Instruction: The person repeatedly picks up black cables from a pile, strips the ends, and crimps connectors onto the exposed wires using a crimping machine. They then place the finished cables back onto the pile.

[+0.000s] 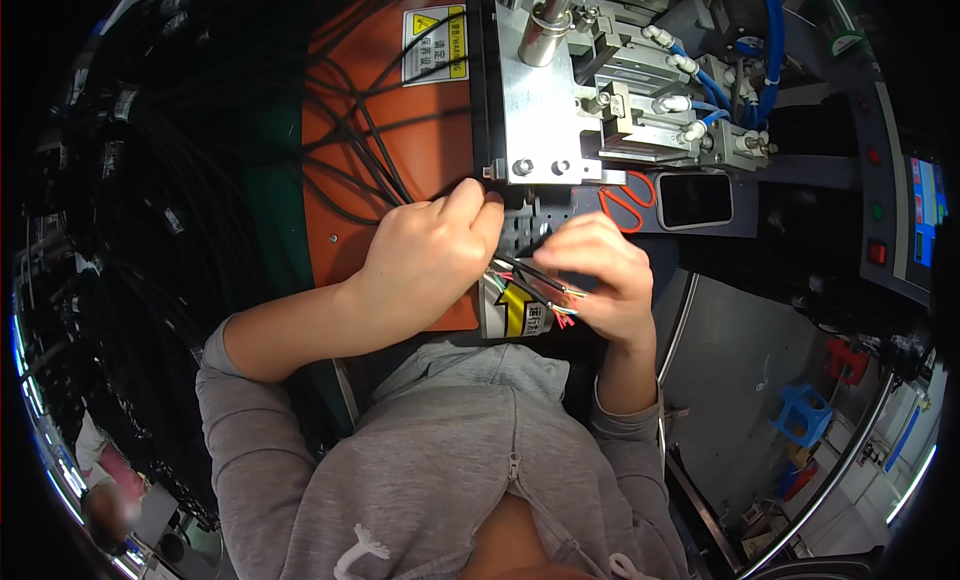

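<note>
My left hand is closed around thin black cables at the front edge of the machine, its fingertips partly hidden against the fixture. The black cables emerge on its right side. Their stripped ends fan out into thin coloured wires, red ones among them. Curled over these ends, my right hand has its fingers bent inward and slightly blurred; whatever is between its fingertips is hidden. Just beyond both hands, a dark slotted plate sits under the machine's metal block.
Black cables trail left over an orange-brown board. Red-handled scissors and a phone lie right of the machine. Pneumatic cylinders with blue hoses fill the back. A control panel stands right; a blue stool is below.
</note>
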Available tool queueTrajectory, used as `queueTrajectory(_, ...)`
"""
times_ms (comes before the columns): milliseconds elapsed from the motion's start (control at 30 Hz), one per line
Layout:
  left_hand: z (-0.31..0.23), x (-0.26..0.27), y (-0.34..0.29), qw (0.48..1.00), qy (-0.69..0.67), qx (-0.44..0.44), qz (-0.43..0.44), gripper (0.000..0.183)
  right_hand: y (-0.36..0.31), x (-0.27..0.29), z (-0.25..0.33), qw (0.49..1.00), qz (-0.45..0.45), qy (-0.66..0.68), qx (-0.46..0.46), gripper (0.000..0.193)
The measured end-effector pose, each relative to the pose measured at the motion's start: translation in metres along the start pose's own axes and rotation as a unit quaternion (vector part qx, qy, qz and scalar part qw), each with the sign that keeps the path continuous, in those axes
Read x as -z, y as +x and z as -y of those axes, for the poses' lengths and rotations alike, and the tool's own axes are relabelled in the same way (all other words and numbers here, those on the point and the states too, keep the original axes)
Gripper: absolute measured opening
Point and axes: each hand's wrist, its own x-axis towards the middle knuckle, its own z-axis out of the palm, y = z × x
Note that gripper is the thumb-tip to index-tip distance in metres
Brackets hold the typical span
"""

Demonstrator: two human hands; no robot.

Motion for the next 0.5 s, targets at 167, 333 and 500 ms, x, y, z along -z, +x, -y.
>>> queueTrajectory(167, 0.007, -0.001, 0.006, 0.985, -0.135, -0.075, -0.073, 0.032, -0.013, -0.002, 0.005, 0.989, -0.131, 0.053, -0.033, 0.020)
queueTrajectory(333, 0.003, 0.008, 0.015, 0.954, -0.191, -0.163, -0.166, 0.036, -0.006, -0.002, 0.012, 0.988, -0.141, 0.037, -0.048, 0.019)
queueTrajectory(500, 0.002, -0.001, 0.011, 0.955, -0.241, -0.098, -0.140, 0.023, 0.002, -0.031, 0.021, 0.956, -0.291, -0.045, 0.001, 0.026)
